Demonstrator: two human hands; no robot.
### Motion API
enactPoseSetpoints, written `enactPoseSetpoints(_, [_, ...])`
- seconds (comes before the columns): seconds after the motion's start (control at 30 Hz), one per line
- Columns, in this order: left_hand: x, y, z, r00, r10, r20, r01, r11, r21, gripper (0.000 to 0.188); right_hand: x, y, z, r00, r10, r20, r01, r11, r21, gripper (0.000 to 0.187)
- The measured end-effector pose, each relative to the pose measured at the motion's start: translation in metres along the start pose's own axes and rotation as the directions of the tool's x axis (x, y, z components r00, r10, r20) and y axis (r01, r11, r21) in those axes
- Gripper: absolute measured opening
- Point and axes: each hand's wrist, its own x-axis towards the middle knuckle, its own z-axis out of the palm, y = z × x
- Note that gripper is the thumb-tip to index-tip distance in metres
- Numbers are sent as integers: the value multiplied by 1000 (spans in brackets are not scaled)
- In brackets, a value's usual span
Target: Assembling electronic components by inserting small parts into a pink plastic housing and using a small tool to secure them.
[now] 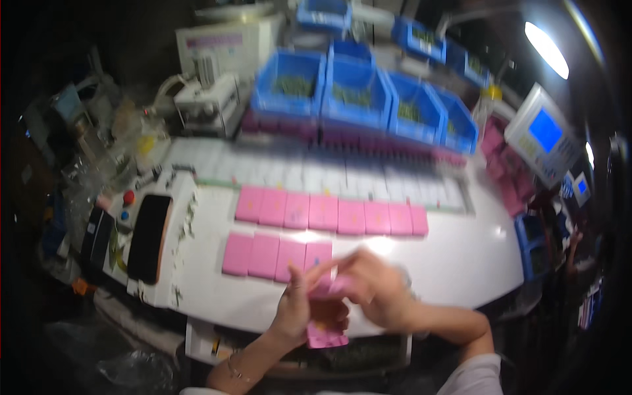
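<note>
Pink packs (351,217) in front of me look like matt paper or thin card, smooth faces. Tabletop (461,253): hard, white, smooth, glossy enough to throw a lamp glare. Blue bins (355,117): smooth plastic, slight sheen. Clear bag (135,368) low left: shiny, crinkled film. My white sleeve (475,376): matt cloth. My bracelet (238,374) looks metal.

I'm seeing white sleeves (473,376) at five and seven o'clock, leaving the forearms bare, and a thin bracelet (239,374) circling the left hand's (293,313) wrist.
</note>
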Motion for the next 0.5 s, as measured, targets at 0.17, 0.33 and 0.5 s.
enactPoseSetpoints(0.17, [-10, -20, 30, 967, 135, 216, -203, 921, 333, 94, -29, 14, -12, 749, 249, 615, -585, -188, 789, 34])
enactPoseSetpoints(0.33, [-3, -39, 29, 956, 157, 246, -227, 930, 290, 59, -64, 18, 3, 733, 638, 234, -564, 378, 734, 33])
enactPoseSetpoints(0.5, [7, -52, 14, 969, 237, 73, -248, 914, 323, 48, -117, 21, -15, 906, 423, -18, -352, 729, -587, 54])
